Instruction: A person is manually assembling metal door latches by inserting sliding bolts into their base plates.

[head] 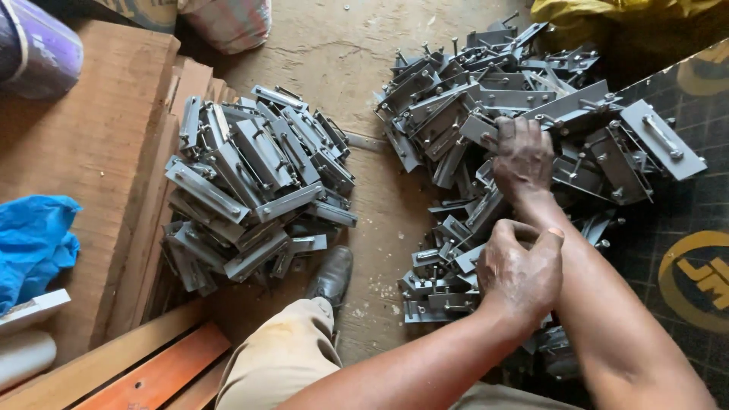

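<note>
I see my right hand (522, 156) gripping a grey metal bracket (480, 129) at the near edge of the loose bracket heap (577, 129) on the floor (342, 53), fingers curled over its plate. My left hand (520, 272) sits just below, closed into a loose fist above the heap's lower brackets; I cannot tell whether it pinches anything. To the left lies a stacked bracket pile (254, 182) against wooden boards (91, 152), with a blue cloth (34, 243) beyond and my black shoe (332, 275) between the piles.
</note>
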